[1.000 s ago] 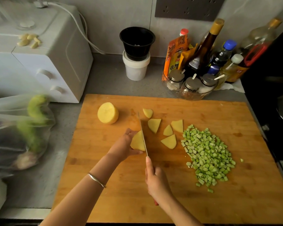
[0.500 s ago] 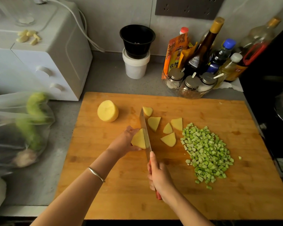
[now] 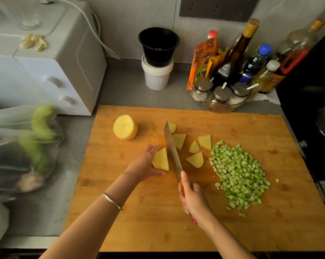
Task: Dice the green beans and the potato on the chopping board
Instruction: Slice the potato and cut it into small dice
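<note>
The knife [image 3: 172, 150] has swung off the wedge, and its blade is now tilted just to the right. The right hand [image 3: 194, 199] grips the red handle. The left hand [image 3: 144, 165] pinches the potato wedge [image 3: 161, 159] on the chopping board [image 3: 158, 230]. Diced green beans [image 3: 238, 176] are heaped on the right, loose slices [image 3: 196, 159] lie beyond the blade, and the potato half [image 3: 125, 127] sits far left.

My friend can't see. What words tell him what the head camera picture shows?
On a wooden chopping board, the left hand holds a potato wedge while the right hand grips a knife beside it. Cut potato pieces and diced green beans lie to the right.
</note>
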The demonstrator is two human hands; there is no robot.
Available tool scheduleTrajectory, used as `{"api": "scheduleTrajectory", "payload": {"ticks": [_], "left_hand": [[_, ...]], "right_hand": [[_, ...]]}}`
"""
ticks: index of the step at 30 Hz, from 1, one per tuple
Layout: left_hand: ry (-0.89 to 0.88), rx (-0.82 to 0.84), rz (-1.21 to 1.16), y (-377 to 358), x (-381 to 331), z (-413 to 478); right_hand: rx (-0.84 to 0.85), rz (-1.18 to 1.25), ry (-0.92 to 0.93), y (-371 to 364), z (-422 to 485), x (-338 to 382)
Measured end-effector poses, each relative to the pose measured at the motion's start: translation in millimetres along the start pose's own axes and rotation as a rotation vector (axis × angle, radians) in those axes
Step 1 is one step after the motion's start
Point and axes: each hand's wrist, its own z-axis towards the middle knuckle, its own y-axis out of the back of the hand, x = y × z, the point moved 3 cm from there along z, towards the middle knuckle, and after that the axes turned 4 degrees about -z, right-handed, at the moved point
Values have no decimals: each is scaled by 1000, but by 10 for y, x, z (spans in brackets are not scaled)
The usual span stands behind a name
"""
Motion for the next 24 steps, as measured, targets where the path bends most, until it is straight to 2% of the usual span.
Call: {"api": "scheduleTrajectory", "payload": {"ticks": [5,10,13,16,18,24], "left_hand": [[154,-211,65,-165,-156,-92],[235,-213,116,-230,-292,-8],[126,-199,158,-196,-292,61],[-63,-45,133,-85,-171,153],[-112,8,48,25,-47,144],[-61,-154,-119,86,113,-95]], "right_hand": [[-22,-54,82,176,55,54],[-23,-52,115,275,75,72],[3,-64,128,285,80,70],[44,-61,137,307,86,72],[69,-75,146,329,95,77],[108,-174,166,390,177,97]]}}
